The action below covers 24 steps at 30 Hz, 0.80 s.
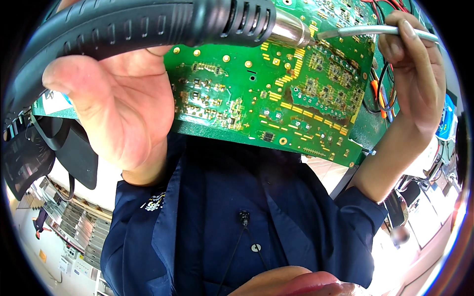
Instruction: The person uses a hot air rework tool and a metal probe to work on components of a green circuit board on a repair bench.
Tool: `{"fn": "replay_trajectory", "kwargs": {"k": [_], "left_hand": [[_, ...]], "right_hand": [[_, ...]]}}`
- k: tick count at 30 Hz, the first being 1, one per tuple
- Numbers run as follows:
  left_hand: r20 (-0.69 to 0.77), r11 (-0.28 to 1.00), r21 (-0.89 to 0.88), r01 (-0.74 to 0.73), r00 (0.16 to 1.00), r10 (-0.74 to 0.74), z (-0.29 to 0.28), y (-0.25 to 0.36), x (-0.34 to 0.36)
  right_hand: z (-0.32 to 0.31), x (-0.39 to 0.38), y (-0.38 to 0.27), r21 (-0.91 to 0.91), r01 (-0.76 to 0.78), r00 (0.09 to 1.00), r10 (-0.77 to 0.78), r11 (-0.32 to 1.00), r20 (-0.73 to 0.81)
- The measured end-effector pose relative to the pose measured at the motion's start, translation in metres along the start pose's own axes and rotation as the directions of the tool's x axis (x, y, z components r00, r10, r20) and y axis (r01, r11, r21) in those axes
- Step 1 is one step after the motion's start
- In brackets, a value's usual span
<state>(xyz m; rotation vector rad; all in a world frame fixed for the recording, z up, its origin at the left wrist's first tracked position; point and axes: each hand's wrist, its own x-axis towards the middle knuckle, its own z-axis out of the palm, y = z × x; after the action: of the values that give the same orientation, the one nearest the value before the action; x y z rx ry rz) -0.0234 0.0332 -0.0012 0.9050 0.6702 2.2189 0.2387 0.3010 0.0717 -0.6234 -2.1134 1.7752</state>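
Shelving and pale floor curve along the lower left rim, behind a dark blue sleeve and jacket (232, 217) that fill the lower middle. Above the jacket lies a green circuit board (276, 93), thick with small chips and gold pads; its near edge sits just over the collar.

At the board's left edge the left hand (118, 103) holds a black hot-air gun (128, 24). Its grip is loose: palm turned up and showing, thumb stretched out under the ribbed handle, the fingers hidden behind it. The gun's vented barrel runs across the board's top edge, and its metal nozzle (291, 30) points at the board's upper right part.

At the board's right edge the right hand (414, 69) has its grip pressed together on silver tweezers (365, 30), thumb and fingers pinching the shaft. The tweezer tip meets the board just beside the nozzle mouth. Red and black wires (382, 93) lie past the board's right edge, under that hand.
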Motion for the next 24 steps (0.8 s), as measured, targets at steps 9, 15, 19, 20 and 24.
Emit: {"fn": "replay_trajectory", "kwargs": {"k": [9,15,19,20,24], "left_hand": [[0.04,1.0,0.0,0.016,0.999,-0.016,-0.003,0.0,0.002],[0.026,0.999,-0.048,0.0,1.0,0.001,-0.003,-0.008,0.002],[0.011,0.998,-0.059,-0.002,1.0,0.003,-0.005,-0.009,0.0],[0.012,0.998,-0.061,-0.003,1.0,0.004,-0.005,-0.01,0.0],[-0.001,0.997,-0.08,-0.004,1.0,0.004,-0.005,-0.015,-0.001]], "right_hand": [[-0.001,0.003,0.001,0.069,-0.053,0.998,0.054,0.996,-0.012],[0.006,0.002,-0.002,-0.038,-0.048,0.999,0.048,0.998,-0.013],[-0.001,0.002,-0.003,-0.012,-0.034,0.999,0.033,0.999,-0.009],[-0.002,0.001,-0.003,-0.014,-0.038,0.999,0.037,0.999,-0.021],[0.006,0.004,0.002,-0.076,-0.014,1.0,0.014,0.997,0.009]]}}
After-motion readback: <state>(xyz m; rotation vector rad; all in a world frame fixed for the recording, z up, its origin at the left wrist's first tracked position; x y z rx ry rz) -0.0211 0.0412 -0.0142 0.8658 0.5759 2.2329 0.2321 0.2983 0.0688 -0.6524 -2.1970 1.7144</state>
